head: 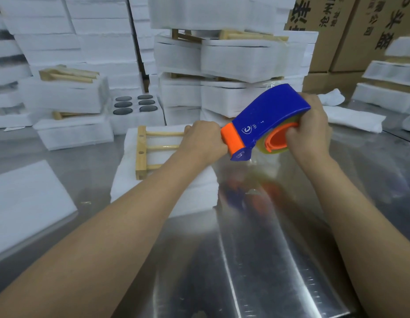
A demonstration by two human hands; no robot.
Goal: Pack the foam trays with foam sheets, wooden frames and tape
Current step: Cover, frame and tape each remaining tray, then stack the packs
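A blue and orange tape dispenser (266, 115) with a yellowish tape roll hangs above the steel table (256, 249). My right hand (311, 131) grips its rounded roll end. My left hand (204, 141) is curled at the dispenser's orange front end, fingers hidden; it seems to pinch the tape there. Under my left hand lies a white foam tray (167, 189) wrapped in foam sheet, with a wooden frame (151, 150) on top.
Stacks of packed foam trays (227, 65) with wooden frames stand behind. An open tray with dark round discs (136, 104) sits at back left. Foam sheets (27, 203) lie at left. Cardboard boxes (350, 31) rise at back right.
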